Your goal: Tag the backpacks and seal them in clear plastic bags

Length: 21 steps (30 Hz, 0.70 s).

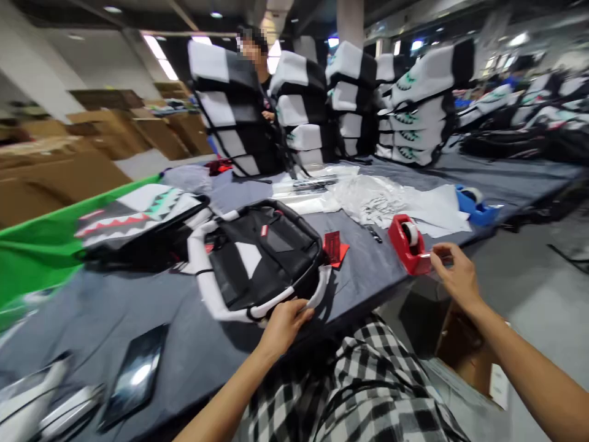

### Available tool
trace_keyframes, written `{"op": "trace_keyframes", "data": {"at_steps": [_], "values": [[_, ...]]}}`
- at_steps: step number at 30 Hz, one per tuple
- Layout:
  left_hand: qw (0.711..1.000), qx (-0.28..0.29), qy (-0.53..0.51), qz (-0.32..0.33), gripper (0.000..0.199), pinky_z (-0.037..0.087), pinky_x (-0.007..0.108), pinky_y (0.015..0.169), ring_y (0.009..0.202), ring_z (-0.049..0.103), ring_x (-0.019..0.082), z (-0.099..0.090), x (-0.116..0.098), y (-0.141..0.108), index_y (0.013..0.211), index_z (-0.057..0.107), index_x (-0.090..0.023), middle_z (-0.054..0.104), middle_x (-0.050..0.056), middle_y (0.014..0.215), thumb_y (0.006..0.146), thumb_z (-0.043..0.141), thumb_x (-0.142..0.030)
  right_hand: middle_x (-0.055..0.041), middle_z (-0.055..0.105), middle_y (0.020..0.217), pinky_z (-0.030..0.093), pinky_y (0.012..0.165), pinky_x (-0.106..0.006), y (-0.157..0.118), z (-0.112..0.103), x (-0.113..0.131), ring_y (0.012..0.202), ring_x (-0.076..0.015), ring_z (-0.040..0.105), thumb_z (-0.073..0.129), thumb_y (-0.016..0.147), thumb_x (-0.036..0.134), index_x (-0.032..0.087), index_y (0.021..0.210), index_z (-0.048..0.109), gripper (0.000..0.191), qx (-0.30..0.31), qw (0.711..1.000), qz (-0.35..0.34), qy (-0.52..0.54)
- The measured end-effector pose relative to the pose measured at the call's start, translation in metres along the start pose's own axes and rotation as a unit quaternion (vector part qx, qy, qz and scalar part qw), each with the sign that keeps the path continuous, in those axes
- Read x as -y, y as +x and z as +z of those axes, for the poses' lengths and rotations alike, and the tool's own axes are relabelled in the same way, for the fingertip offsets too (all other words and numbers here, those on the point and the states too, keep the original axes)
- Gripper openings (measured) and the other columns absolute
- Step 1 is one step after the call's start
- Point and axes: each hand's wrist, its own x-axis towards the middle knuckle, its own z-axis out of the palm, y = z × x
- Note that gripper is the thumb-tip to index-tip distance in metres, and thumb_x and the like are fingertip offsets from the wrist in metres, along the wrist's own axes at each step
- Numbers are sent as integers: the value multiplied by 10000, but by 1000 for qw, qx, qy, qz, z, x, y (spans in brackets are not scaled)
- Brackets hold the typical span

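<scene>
A black and white backpack (271, 258) lies on the grey cloth-covered table in front of me. My left hand (283, 325) is closed on its near edge, by a white strap; part of the fingers is hidden under the bag. To the right, my right hand (455, 273) pinches the end of clear tape (427, 258) at the front of a red tape dispenser (405, 242). A white roll shows in the dispenser. Red tags (334, 247) lie beside the bag's right side.
Several stacks of black and white bags (230, 110) stand along the back. A person (263, 73) is behind them. Left lie another patterned bag (138, 215) and a dark tablet (138, 371). Plastic wrapping (368, 193), a black pen-like item (374, 234) and a blue dispenser (476, 205) are farther back.
</scene>
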Motion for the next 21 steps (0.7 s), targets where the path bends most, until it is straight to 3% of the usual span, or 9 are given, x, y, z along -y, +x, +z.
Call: {"op": "trace_keyframes", "data": {"at_steps": [2,5,9,13,17,19,21], "values": [[1000,-16,-18,8,398,438,260,658,697,608,193,2,5,0,814,729,-179,682,20,698,833,574,-546,-100,709,948,526,743,-367,11,-12,-19,862,-238,645,612,820,471,180,955,675,326,24,991,135,11],[999,-13,-42,5,429,477,286,705,746,655,225,4,10,1,889,746,-183,726,35,769,815,555,-560,-99,728,864,498,641,-325,20,-10,-35,791,-233,646,607,774,578,171,852,716,428,88,969,226,36],[998,0,-58,-8,467,508,315,760,815,704,257,5,7,0,1014,741,-194,758,46,856,798,540,-556,-73,722,747,444,566,-283,25,8,-41,674,-202,624,587,740,672,159,780,743,538,102,965,236,49],[999,-27,26,15,392,492,293,722,791,704,240,7,1,-5,956,741,-207,739,54,824,864,481,-487,-61,691,647,429,602,-296,36,18,-37,633,-192,597,654,685,641,157,658,708,488,87,968,228,54],[989,-72,120,39,320,457,278,682,748,692,220,11,0,-11,1012,712,-221,715,43,796,895,461,-382,-68,689,688,421,659,-318,36,8,-25,697,-215,592,698,657,563,189,621,657,377,64,975,207,41],[987,-76,135,39,293,443,270,664,722,680,208,13,0,-11,996,700,-218,699,41,797,895,473,-373,-63,688,736,415,673,-310,25,-1,-20,727,-209,584,693,684,554,204,663,633,356,37,981,187,41],[989,-72,123,35,266,438,256,657,726,671,193,13,0,-11,968,691,-219,690,40,820,896,495,-383,-33,656,695,402,624,-282,7,-5,-17,657,-175,554,704,699,561,213,717,600,363,0,973,209,94]]}}
